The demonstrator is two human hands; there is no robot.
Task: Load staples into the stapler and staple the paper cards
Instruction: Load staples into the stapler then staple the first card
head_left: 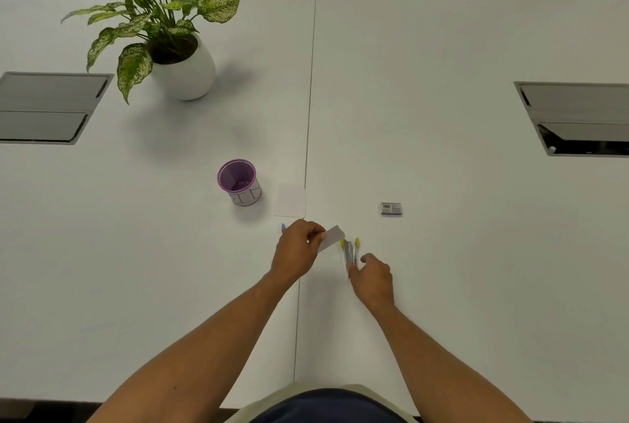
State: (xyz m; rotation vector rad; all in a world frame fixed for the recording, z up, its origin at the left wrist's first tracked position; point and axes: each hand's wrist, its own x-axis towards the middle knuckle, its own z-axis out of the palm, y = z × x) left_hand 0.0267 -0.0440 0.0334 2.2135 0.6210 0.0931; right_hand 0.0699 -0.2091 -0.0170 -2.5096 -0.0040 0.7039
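My left hand [296, 252] pinches a small white paper card [332, 238] and holds it tilted just above the table. Its free end points at the metal stapler with yellow tips [349, 252]. My right hand [372, 278] grips the near end of that stapler, which looks hinged open. More white paper cards [290, 200] lie flat on the table just beyond my left hand. A small grey staple box [391, 208] sits to the right of the stapler, farther away.
A purple-rimmed cup [239, 182] stands left of the cards. A potted plant in a white pot [183, 72] is at the back left. Two grey cable hatches [51, 107] [578, 118] are set into the white table [442, 286]. A small blue object [283, 227] peeks out beside my left hand.
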